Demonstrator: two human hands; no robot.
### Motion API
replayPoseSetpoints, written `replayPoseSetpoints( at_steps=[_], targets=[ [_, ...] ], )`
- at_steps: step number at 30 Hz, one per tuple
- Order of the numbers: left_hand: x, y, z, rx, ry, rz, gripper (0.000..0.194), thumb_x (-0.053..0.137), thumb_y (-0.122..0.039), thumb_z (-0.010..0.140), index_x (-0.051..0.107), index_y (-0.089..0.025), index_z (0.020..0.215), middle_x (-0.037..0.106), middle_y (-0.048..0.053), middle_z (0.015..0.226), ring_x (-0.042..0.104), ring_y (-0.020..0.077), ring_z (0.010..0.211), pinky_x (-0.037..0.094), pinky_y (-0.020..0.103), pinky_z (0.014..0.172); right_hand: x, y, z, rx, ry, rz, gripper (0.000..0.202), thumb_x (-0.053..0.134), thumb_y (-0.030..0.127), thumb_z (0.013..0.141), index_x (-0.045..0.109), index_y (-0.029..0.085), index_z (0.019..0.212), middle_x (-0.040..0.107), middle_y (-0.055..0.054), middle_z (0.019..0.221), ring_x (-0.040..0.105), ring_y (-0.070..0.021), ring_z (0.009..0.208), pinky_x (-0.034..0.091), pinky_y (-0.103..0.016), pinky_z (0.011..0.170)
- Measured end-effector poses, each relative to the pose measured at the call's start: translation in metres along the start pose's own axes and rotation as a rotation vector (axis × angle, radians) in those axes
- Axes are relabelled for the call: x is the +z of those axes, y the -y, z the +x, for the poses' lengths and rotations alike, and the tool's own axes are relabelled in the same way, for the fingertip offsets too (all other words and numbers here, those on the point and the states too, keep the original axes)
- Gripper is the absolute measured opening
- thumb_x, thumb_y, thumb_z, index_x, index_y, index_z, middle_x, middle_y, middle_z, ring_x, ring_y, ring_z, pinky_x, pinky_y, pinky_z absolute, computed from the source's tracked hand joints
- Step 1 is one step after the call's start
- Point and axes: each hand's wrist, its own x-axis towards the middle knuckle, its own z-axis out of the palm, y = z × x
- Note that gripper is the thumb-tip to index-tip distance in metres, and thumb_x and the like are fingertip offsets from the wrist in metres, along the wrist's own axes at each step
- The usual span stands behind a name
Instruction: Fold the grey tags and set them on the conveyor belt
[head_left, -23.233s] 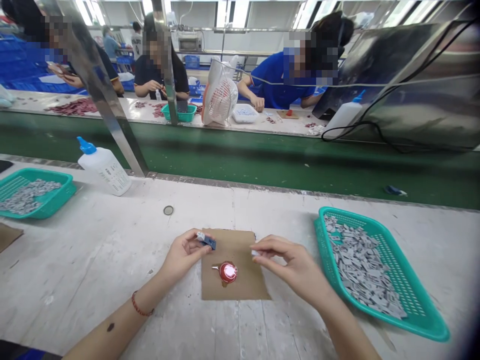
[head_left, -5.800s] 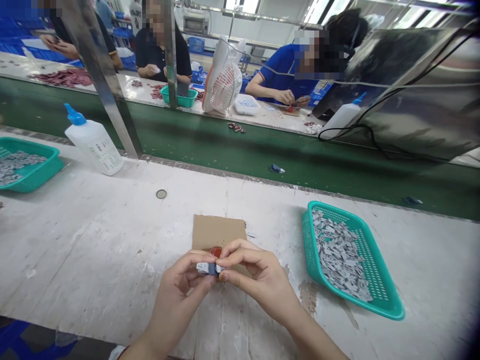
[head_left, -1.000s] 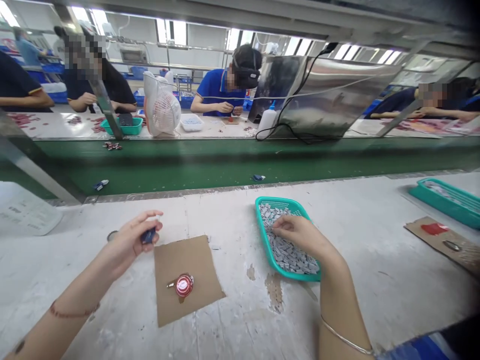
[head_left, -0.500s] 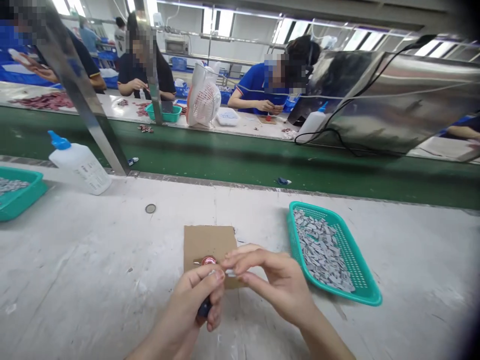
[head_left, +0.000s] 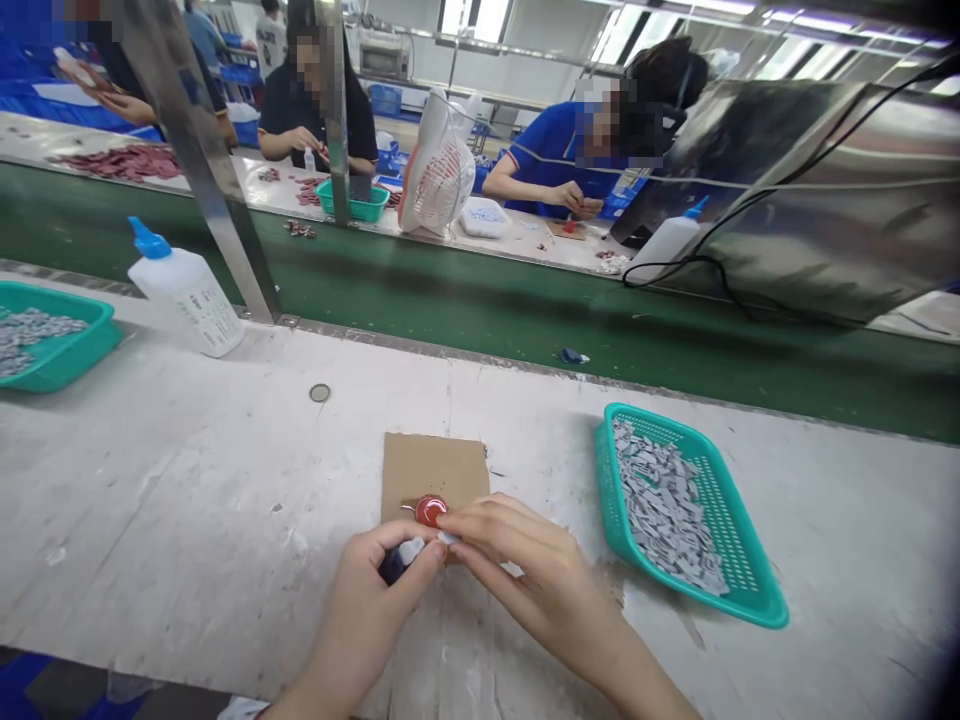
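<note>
My left hand (head_left: 364, 600) is closed around a small dark blue object (head_left: 391, 567) with a whitish end (head_left: 411, 549); its exact kind is unclear. Between the fingertips of my right hand (head_left: 536, 565) is a small white piece (head_left: 448, 538), close against my left thumb and fingertip. Just beyond the fingers, a glossy red round piece (head_left: 431, 509) with a metal loop at its left lies on a square of brown cardboard (head_left: 435, 455). My right fingertips are at its near edge; whether they touch it I cannot tell.
A green basket (head_left: 750, 540) of small grey-white pieces stands at right, another green basket (head_left: 75, 360) at left. Near it are a white bottle (head_left: 191, 300) with a blue cap and a bottle cap (head_left: 319, 393). Beyond runs a green belt (head_left: 450, 290); co-workers sit across it.
The camera view has shifted. My left hand has turned, so the dark blue object now shows between thumb and forefinger rather than below the hand. My right hand is closer to the red piece.
</note>
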Motion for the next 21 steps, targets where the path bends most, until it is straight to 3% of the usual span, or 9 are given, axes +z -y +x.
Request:
replayPoseSetpoints(
  at_steps=[4,8,11,17,21],
  targets=[
    [-0.003,0.004,0.003,0.021,0.018,0.053,0.023,0.063,-0.039,0.081,0.073,-0.018,0.083,0.051,-0.001,0.057,0.042,0.0107,0.051,0.034,0.022,0.049,0.001,-0.001,0.001,0.080,0.101,-0.031,0.023,0.054,0.013,0.093,0.063,0.024,0.111,0.069,-0.003,0.109,0.061,-0.0154,0.103,0.050,-0.029,0.088],
    [-0.013,0.009,0.003,-0.084,0.107,-0.132,0.030,0.057,-0.044,0.084,0.070,-0.019,0.096,0.053,0.000,0.065,0.048,0.0127,0.058,0.039,0.023,0.053,0.004,-0.009,0.006,0.189,0.118,-0.009,0.018,0.055,0.014,0.092,0.064,0.024,0.104,0.069,-0.002,0.102,0.062,-0.0146,0.097,0.049,-0.027,0.083],
    [-0.026,0.013,0.000,-0.100,0.110,-0.287,0.031,0.052,-0.044,0.088,0.068,-0.022,0.103,0.059,0.002,0.079,0.054,0.0147,0.071,0.045,0.026,0.068,0.009,-0.018,0.009,0.217,0.056,-0.071,0.016,0.055,0.014,0.092,0.066,0.024,0.098,0.066,-0.002,0.096,0.060,-0.0154,0.091,0.048,-0.029,0.080],
    [-0.044,0.012,-0.003,-0.158,0.042,-0.240,0.039,0.057,-0.046,0.087,0.060,-0.028,0.121,0.069,0.003,0.097,0.058,0.0175,0.097,0.041,0.028,0.092,0.019,-0.025,0.013,0.198,0.057,-0.152,0.017,0.053,0.014,0.092,0.068,0.022,0.094,0.062,-0.003,0.088,0.058,-0.0161,0.084,0.048,-0.029,0.073],
    [-0.046,0.012,0.000,-0.130,0.023,-0.216,0.038,0.062,-0.044,0.084,0.063,-0.026,0.118,0.069,0.004,0.109,0.059,0.0175,0.095,0.046,0.025,0.078,0.024,-0.025,0.014,0.176,0.096,-0.214,0.017,0.052,0.014,0.093,0.068,0.020,0.092,0.063,-0.005,0.087,0.057,-0.0180,0.083,0.048,-0.032,0.073]
  ],
)
